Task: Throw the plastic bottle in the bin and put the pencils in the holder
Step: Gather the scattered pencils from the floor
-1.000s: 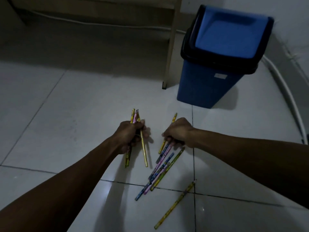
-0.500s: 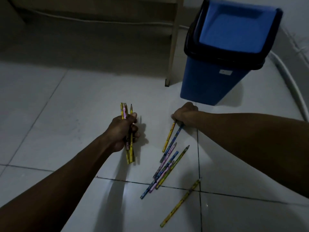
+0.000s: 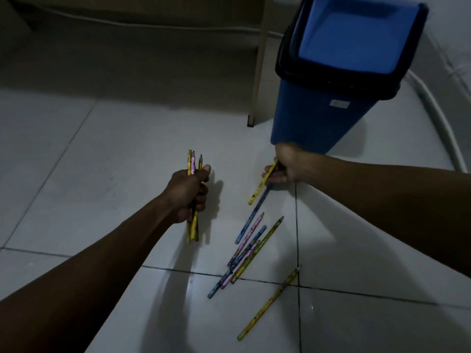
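Observation:
My left hand (image 3: 187, 193) is closed around a bundle of pencils (image 3: 193, 161), held upright over the white tiled floor. To the right, my right hand (image 3: 286, 164) grips the upper end of a yellow pencil (image 3: 260, 188), whose lower end points down toward the floor. A blue pencil (image 3: 252, 216) lies just below that hand. Several more pencils (image 3: 248, 253) lie in a loose heap on the tiles, and a single yellow pencil (image 3: 270, 304) lies apart near the front. The blue bin (image 3: 318, 115) with its swing lid stands right behind my right hand. No bottle or holder is in view.
A wooden furniture leg (image 3: 257, 72) stands left of the bin, with a dark space under the furniture behind it. A white hose (image 3: 438, 118) curves along the wall at the right. Grout lines cross the floor near the heap.
My right hand moved from the heap up toward the bin and lifted the top of a yellow pencil. My left hand turned its bundle upright and shifted slightly left.

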Demonstrator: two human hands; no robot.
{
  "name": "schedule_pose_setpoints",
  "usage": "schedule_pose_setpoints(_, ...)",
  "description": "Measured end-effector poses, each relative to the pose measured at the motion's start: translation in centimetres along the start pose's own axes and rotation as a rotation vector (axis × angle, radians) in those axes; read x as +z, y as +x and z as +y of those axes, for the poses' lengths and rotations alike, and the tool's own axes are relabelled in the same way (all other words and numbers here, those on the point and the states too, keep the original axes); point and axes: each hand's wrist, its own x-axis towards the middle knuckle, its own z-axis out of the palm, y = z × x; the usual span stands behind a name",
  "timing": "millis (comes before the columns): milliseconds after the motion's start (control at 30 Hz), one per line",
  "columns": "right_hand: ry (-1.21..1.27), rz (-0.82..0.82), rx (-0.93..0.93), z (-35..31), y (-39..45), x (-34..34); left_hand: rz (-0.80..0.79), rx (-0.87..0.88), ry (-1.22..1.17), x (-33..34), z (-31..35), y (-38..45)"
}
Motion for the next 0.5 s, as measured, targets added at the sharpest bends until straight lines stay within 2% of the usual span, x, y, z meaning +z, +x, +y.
schedule_pose_setpoints(100,0.08,0.015,0.126,1.6,-0.3,-1.9,-0.018,-0.007,0.094,1.2,0.2,0.1)
schedule_pose_setpoints(267,-0.168,-0.128,0.207,5.0,-1.3,-4.0,-0.034,0.001,0.313,4.0,0.3,0.4)
schedule_pose_setpoints(367,-0.256,-0.147,0.177,6.5,-2.1,-4.8,-0.043,0.025,0.415,5.8,0.0,0.8)
schedule_pose_setpoints(500,-0.361,-0.106,0.056,7.9,-2.8,-5.2,-0.033,0.057,0.675,7.7,-0.5,1.3)
